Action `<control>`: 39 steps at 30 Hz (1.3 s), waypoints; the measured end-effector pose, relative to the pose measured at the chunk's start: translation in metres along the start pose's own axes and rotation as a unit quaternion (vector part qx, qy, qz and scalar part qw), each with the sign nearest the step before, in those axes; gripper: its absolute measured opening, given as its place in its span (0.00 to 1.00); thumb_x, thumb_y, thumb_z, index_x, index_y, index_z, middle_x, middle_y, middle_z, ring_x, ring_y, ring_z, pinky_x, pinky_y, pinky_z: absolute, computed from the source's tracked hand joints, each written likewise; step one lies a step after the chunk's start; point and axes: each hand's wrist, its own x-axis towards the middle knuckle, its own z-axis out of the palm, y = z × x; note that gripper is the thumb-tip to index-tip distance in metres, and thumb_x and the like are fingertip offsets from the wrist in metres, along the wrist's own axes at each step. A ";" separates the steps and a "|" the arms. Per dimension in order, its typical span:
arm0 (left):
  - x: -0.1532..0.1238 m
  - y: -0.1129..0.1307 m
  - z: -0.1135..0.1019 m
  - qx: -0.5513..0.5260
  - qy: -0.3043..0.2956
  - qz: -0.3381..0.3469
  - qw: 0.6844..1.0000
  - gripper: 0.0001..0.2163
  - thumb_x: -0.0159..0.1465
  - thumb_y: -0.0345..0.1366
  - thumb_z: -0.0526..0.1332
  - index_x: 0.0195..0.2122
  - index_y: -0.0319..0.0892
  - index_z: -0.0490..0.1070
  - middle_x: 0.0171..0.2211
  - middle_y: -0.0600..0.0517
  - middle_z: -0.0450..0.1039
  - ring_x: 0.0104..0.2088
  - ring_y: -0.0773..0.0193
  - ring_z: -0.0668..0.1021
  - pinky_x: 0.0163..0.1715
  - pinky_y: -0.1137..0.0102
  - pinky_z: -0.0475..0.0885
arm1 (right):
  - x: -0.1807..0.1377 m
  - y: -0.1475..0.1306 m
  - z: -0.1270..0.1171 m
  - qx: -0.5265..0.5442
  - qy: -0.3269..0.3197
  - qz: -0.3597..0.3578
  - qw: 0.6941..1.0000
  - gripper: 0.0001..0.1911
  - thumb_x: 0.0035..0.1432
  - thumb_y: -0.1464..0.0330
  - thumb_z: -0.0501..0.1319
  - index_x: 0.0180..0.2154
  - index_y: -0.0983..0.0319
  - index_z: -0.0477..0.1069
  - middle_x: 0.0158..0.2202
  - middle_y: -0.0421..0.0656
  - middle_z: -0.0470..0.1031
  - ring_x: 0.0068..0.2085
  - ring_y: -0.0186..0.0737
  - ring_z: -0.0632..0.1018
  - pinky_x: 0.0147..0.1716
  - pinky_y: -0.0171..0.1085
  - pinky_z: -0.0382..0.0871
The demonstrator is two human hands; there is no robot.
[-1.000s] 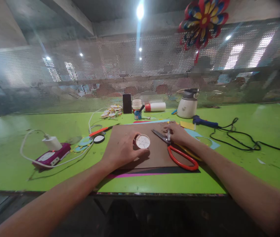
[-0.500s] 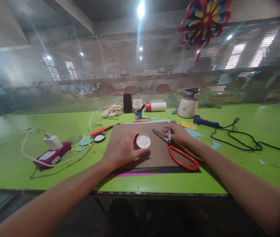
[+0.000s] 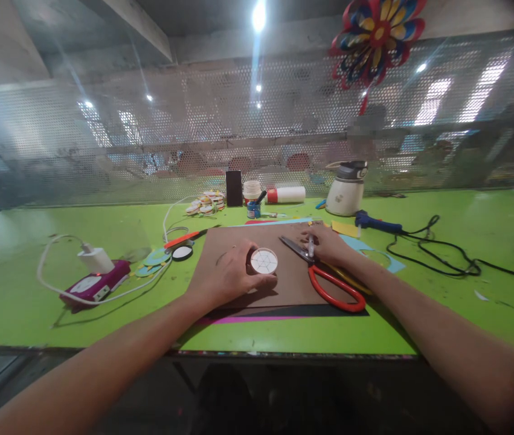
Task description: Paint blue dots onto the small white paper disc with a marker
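Note:
My left hand (image 3: 234, 269) is curled round a small round paper cup-like piece (image 3: 264, 261), its white face marked with dark lines crossing at the centre. Fingers and thumb press on its left side and lower edge, over a brown cardboard sheet (image 3: 238, 238). Towards the right of that sheet, my right hand (image 3: 327, 243) pinches a slim, pale, pen-like object (image 3: 311, 246); its exact kind is unclear. Just beside this hand lie scissors (image 3: 337, 291) with red handles, blades pointing to the upper left. Something yellow is partly hidden under my right forearm.
An orange-handled cutter (image 3: 182, 239), a round black-rimmed lid (image 3: 182, 252) and a purple power adapter (image 3: 98, 284) lie left. Behind stand a blue paint jar (image 3: 253, 209), a phone (image 3: 234, 188) and a white bottle (image 3: 346, 192). A blue glue gun (image 3: 378, 223) trails its cord right.
The round piece and my left hand have shifted very slightly right and down. My right hand and the scissors look almost the same as before.

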 end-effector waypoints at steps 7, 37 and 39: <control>0.003 0.000 -0.003 0.027 -0.056 -0.012 0.998 0.32 0.51 0.59 0.68 0.48 0.42 0.65 0.38 0.49 0.74 0.38 0.52 0.76 0.38 0.59 0.71 | -0.001 -0.003 -0.002 0.008 0.007 0.009 1.000 0.18 0.58 0.70 0.64 0.50 0.62 0.77 0.49 0.50 0.80 0.50 0.47 0.79 0.51 0.40 0.71; 0.001 -0.002 -0.015 -0.018 -0.149 0.067 0.986 0.38 0.58 0.49 0.66 0.68 0.49 0.53 0.60 0.46 0.69 0.57 0.49 0.73 0.55 0.57 0.68 | -0.001 -0.003 -0.007 0.038 -0.018 0.018 0.999 0.19 0.58 0.70 0.64 0.51 0.64 0.76 0.49 0.51 0.80 0.47 0.48 0.81 0.49 0.42 0.74; 0.001 -0.002 -0.014 -0.008 -0.146 0.069 0.987 0.40 0.57 0.50 0.67 0.68 0.50 0.53 0.63 0.46 0.66 0.58 0.48 0.72 0.56 0.57 0.67 | -0.002 -0.002 -0.007 0.040 -0.018 0.020 0.999 0.19 0.57 0.70 0.64 0.51 0.63 0.76 0.49 0.51 0.80 0.46 0.48 0.81 0.49 0.43 0.74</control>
